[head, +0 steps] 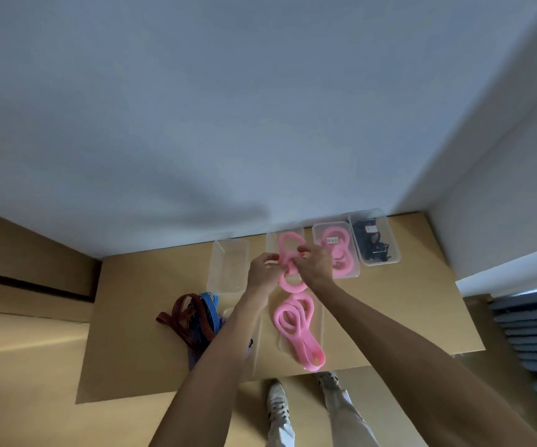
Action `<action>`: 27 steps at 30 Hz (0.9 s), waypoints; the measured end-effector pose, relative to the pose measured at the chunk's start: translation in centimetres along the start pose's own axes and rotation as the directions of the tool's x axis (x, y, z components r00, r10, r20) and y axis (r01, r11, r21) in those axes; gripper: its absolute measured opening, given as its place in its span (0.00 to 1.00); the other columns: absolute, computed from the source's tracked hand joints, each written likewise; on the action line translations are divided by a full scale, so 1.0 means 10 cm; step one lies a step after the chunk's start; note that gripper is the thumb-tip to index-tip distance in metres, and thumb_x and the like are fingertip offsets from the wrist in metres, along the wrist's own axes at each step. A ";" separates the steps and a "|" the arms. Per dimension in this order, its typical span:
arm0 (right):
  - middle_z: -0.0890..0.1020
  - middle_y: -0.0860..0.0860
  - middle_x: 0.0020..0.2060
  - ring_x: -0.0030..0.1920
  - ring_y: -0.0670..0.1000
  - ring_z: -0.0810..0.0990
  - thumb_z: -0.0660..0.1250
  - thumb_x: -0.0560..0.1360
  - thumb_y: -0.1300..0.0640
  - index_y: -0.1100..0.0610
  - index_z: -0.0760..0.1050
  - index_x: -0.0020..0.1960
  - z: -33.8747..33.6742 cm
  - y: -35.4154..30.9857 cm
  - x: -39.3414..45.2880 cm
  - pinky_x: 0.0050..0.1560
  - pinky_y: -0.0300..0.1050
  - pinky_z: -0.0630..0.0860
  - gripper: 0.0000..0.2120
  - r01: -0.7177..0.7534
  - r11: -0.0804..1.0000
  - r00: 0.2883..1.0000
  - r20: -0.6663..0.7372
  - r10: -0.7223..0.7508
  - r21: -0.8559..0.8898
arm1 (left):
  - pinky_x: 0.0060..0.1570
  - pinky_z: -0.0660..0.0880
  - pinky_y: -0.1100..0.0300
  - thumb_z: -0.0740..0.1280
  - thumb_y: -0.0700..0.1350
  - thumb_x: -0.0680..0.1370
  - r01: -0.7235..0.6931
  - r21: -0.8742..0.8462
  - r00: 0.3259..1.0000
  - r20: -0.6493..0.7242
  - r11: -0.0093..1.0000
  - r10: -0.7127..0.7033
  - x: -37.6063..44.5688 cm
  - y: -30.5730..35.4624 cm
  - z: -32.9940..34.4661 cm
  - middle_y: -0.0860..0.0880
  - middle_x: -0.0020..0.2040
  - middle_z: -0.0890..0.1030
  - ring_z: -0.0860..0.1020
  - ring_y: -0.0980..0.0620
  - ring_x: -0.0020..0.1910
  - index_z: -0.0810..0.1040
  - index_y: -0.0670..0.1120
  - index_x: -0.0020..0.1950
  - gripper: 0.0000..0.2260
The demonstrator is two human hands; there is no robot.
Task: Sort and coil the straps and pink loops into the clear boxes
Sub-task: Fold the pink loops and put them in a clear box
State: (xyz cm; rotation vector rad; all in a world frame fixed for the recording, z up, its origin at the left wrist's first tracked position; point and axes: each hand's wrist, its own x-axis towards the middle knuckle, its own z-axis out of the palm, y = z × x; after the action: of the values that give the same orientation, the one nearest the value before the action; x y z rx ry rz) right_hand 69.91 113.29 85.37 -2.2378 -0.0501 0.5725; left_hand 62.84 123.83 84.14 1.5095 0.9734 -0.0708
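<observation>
Both hands hold one pink loop (288,253) up over the table (389,317). The left hand (262,269) pinches its left side, and the right hand (314,264) grips its right side. More pink loops (296,324) lie just below, and the striped straps (196,321) lie to the left.

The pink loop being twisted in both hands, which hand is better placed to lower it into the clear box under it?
Probably the right hand: it pinches the pink loop directly over the clear box, while the left hand grips its edge from the side.
</observation>
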 end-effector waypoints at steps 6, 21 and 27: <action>0.84 0.58 0.55 0.51 0.56 0.83 0.69 0.72 0.65 0.61 0.81 0.60 0.21 0.15 0.56 0.46 0.41 0.75 0.16 -0.062 0.998 0.996 0.066 0.064 -0.026 | 0.44 0.76 0.60 0.70 0.38 0.73 0.053 0.104 0.994 -0.097 0.993 -0.043 0.56 -0.12 0.25 0.46 0.49 0.85 0.82 0.46 0.49 0.84 0.42 0.52 0.08; 0.74 0.57 0.64 0.59 0.59 0.74 0.65 0.72 0.68 0.64 0.78 0.60 0.71 0.34 0.83 0.52 0.50 0.72 0.17 0.224 0.922 0.972 0.145 -0.186 -0.317 | 0.34 0.64 0.55 0.65 0.42 0.79 -0.077 0.584 0.960 -0.174 0.808 0.218 0.86 -0.31 0.33 0.40 0.42 0.83 0.77 0.42 0.37 0.81 0.41 0.42 0.09; 0.77 0.53 0.64 0.67 0.60 0.69 0.69 0.68 0.65 0.59 0.81 0.53 0.67 0.48 0.81 0.60 0.50 0.62 0.14 0.461 0.660 0.887 0.284 -0.364 -0.593 | 0.44 0.77 0.52 0.72 0.41 0.75 -0.203 0.838 0.912 -0.026 0.506 0.410 0.76 -0.44 0.17 0.45 0.56 0.79 0.78 0.43 0.53 0.82 0.44 0.59 0.13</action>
State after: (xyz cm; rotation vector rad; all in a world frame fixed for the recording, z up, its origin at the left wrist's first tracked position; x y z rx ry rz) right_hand 73.67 116.56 74.97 -2.7112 -0.9561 0.4981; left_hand 65.92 125.79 75.94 2.6241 0.8507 -0.1099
